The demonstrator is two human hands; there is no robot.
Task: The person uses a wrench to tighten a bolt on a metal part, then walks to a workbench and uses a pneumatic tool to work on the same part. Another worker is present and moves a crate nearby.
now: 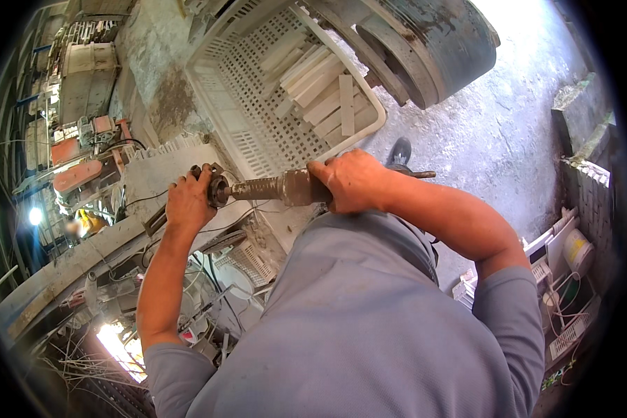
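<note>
A long, dirt-brown metal cylinder [294, 188] with a ribbed, narrower neck [255, 188] lies level in front of my waist. My right hand [355, 182] is wrapped round its thicker right part. A thin rod [423, 174] shows beyond that wrist; whether it joins the cylinder is hidden. At the opposite end, my left hand [188, 200] grips a dark round metal fitting [219, 191], its fingers curled over the rim. The neck reaches this fitting, but I cannot tell whether it is fastened there.
Beyond my hands stands a white perforated crate [219, 115] holding several pale flat strips [320, 80]. A large metal drum [439, 52] lies at the far right. A cluttered workbench [83, 254] with cables runs along the left. A dark shoe [400, 150] shows on the floor.
</note>
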